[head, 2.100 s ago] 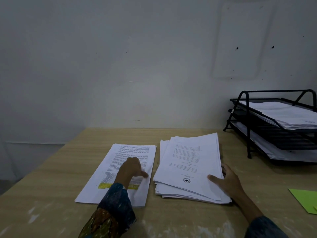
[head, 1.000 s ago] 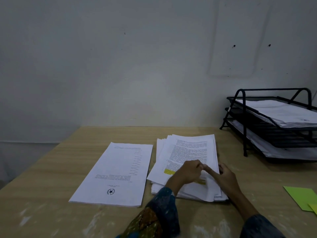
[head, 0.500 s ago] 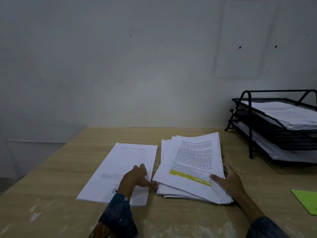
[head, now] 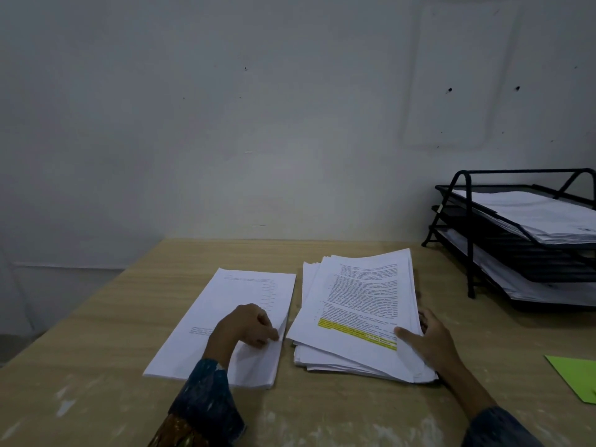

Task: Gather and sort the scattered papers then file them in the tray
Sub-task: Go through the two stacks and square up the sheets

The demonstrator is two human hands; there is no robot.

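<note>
Head view: a pale wooden desk [head: 96,333] stands against a grey wall, and 2 lots of white paper lie side by side around its middle, closer to the near edge than to the far one. The left pile [head: 232,295] is squared up and lies flat, its top sheet mostly blank with a few faint lines of print. The left hand [head: 248,324] rests on that pile near its right edge, fingers curled, thumb and fingertips pinching the edge of the upper sheets, which lifts slightly there. Just beside it, apart by a narrow strip of desk, the right pile [head: 354,301] is thicker and fanned, its sheets skewed against each other. Its top sheet carries dense print and a yellow highlighted band [head: 354,332] low on the page. The right hand [head: 429,340] grips this pile at its near right corner, thumb laid on the top sheet and fingers curled around the right edge. At the far right corner of the desk stands a black wire tray [head: 471,253] with 3 tiers. White papers [head: 541,214] lie in the top tier and more in the bottom tier; the middle tier looks dark. A green sheet [head: 577,379] lies at the right edge, well apart from both piles.
</note>
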